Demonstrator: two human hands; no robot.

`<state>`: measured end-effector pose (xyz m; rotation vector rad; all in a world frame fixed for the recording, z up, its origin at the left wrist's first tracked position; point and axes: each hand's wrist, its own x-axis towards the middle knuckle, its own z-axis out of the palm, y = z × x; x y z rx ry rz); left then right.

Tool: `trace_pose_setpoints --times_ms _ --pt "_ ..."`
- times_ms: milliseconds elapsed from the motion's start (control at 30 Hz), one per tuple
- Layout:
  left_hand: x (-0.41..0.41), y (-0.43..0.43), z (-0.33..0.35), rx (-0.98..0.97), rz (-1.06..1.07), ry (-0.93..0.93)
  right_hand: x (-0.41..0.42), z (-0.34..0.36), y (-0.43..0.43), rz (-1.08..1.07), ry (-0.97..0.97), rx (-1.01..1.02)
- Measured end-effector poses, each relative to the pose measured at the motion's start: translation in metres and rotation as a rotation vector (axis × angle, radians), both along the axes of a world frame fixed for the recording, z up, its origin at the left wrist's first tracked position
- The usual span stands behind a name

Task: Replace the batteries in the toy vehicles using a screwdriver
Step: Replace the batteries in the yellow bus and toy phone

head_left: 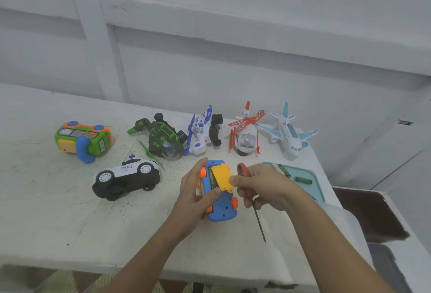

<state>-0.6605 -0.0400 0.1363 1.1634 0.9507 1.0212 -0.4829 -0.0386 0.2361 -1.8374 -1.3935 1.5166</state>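
Blue toy car (221, 210) gripped by left hand (193, 191), right hand (264, 187) gripping one screwdriver (242, 170), six more toys (245, 134)

A white table (46, 211) stands against a pale panelled wall (233, 59), with perhaps a brown box (368, 215) at right.

Police car (127, 177) left of toy bus (219, 201)

Blue toy car (221, 211): smooth glossy plastic. Table (70, 222): matt, scuffed white. Screwdriver (260, 220): dark metal shaft.
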Motion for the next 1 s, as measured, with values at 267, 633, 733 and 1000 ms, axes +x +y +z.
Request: trace_pose_setpoints --times_ms 267,633,733,1000 --pt "-0.032 0.008 -0.013 0.035 0.067 -0.010 -0.016 -0.025 -0.013 -0.168 -0.212 -0.010" --pt "-0.034 -0.001 -0.010 0.113 -0.031 0.028 -0.042 -0.064 -0.027 -0.179 -0.525 0.102" --pt "-0.031 -0.003 -0.002 0.126 -0.063 0.018 -0.038 -0.041 -0.032 -0.220 -0.521 0.160" --pt "0.001 -0.007 0.018 0.187 -0.192 0.004 0.014 0.047 -0.051 -0.664 -0.081 0.768"
